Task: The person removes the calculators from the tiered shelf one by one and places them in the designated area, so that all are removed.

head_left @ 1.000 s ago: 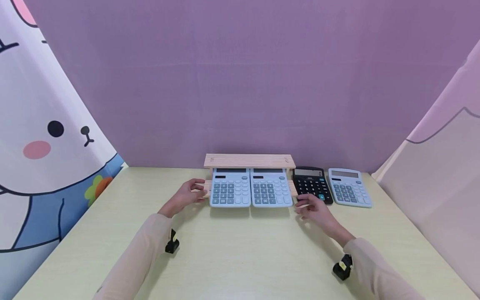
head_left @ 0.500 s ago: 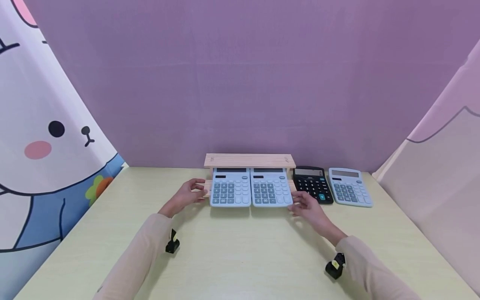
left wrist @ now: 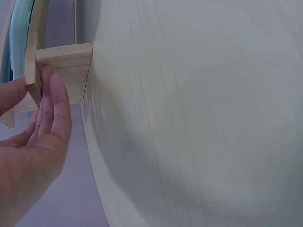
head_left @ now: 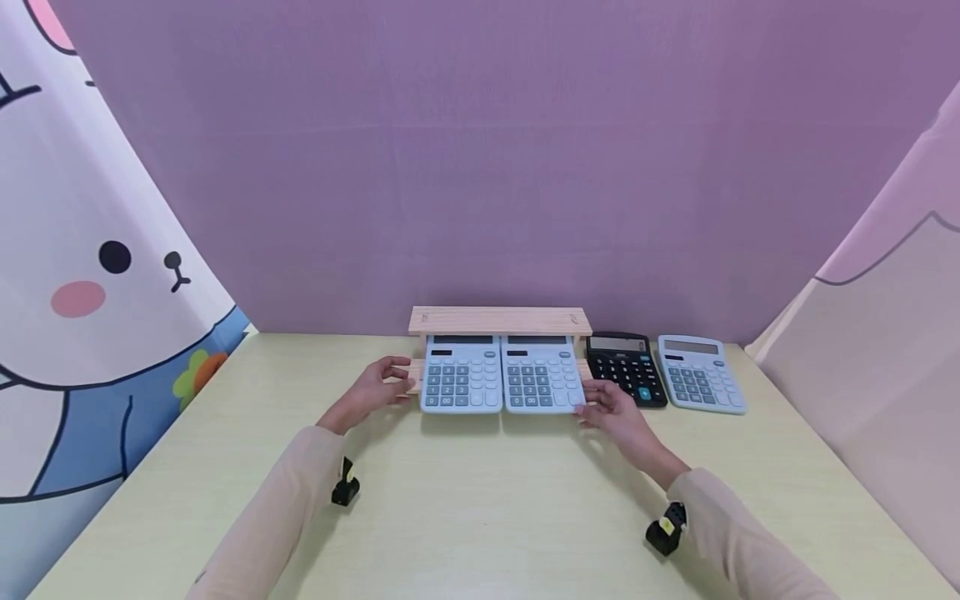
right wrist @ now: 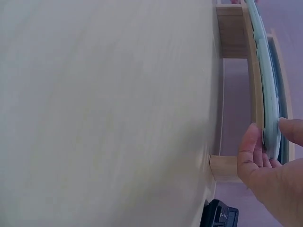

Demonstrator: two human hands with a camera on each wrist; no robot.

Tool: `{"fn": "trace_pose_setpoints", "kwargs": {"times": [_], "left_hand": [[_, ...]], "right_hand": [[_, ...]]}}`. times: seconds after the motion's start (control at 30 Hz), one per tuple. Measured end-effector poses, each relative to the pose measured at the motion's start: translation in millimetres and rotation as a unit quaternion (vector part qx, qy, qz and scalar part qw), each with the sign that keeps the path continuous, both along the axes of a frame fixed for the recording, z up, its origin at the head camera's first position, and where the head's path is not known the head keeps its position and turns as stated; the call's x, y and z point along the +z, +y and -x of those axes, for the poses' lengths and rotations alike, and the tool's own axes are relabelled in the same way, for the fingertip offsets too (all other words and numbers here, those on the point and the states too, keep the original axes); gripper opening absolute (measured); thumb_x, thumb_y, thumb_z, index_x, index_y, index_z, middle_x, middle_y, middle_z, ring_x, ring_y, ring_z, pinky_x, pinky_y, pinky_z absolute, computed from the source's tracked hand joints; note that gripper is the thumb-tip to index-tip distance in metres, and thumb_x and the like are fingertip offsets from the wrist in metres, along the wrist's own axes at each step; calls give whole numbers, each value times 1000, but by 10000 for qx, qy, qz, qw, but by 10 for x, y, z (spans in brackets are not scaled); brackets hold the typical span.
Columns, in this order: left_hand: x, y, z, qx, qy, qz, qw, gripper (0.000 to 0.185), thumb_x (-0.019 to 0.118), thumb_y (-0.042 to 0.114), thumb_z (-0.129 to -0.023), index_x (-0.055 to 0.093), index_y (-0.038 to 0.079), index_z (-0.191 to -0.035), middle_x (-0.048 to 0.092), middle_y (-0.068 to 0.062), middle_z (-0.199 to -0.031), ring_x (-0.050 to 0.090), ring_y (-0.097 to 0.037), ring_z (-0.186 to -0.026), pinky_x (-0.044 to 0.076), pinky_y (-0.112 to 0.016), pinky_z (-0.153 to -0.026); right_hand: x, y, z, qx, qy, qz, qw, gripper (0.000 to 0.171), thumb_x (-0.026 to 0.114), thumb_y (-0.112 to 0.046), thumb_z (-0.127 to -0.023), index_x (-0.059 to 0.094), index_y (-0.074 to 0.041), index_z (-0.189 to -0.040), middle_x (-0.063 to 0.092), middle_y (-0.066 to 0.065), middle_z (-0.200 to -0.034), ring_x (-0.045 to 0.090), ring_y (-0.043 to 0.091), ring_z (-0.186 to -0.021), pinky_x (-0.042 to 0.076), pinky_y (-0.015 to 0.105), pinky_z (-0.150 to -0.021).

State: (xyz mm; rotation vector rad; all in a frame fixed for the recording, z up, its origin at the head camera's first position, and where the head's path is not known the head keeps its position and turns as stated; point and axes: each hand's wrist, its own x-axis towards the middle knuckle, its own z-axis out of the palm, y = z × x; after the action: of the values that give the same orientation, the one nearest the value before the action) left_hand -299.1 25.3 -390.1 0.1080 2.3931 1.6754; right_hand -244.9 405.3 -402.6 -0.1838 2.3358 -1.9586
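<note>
Two light blue calculators, the left one (head_left: 461, 375) and the right one (head_left: 543, 375), lie side by side on a small two-tier wooden rack (head_left: 498, 321). Their lower edges jut out past the front board, and the upper shelf partly covers their displays. My left hand (head_left: 372, 390) grips the left end of the rack's lower board (left wrist: 32, 71), thumb on one face and fingers behind it. At the rack's other end, my right hand (head_left: 617, 419) pinches the right calculator's edge (right wrist: 271, 104), with the thumb on its key face and fingertips beneath, close to the board.
Right of the rack, a black calculator (head_left: 626, 369) and another light blue calculator (head_left: 701, 375) lie on the pale table (head_left: 480, 508). A purple cloth (head_left: 480, 167) hangs behind. Printed cloth (head_left: 112, 367) borders the left side, and a pale one (head_left: 885, 358) the right.
My right hand has moved left, from beside the rack's right end to the right calculator's lower corner, and now pinches it. The left hand and the calculators stay in place.
</note>
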Motion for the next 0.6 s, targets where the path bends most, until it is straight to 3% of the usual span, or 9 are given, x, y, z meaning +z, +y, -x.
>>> {"fn": "trace_pose_setpoints", "kwargs": {"times": [0.17,0.6], "left_hand": [[-8,-4,2,-9,1,-51,10000,51,52,3,-89,30,-3,-135,42,-24,-124,59,-20,-92,54,-37,-88],[2,5,5,81,-63,18,9999,51,52,3,-89,31,0,-135,43,-23,-124,58,-21,-94,55,-35,-86]], "right_hand": [[1,-23,-1,-166,-211,25,9996,52,53,5,-83,32,6,-130,47,26,-122,59,8,-87,56,27,-81],[31,-70,13,-335,-541,269,9976,51,51,8,-84,32,4,-132,46,22,-122,56,10,-93,55,22,-85]]}}
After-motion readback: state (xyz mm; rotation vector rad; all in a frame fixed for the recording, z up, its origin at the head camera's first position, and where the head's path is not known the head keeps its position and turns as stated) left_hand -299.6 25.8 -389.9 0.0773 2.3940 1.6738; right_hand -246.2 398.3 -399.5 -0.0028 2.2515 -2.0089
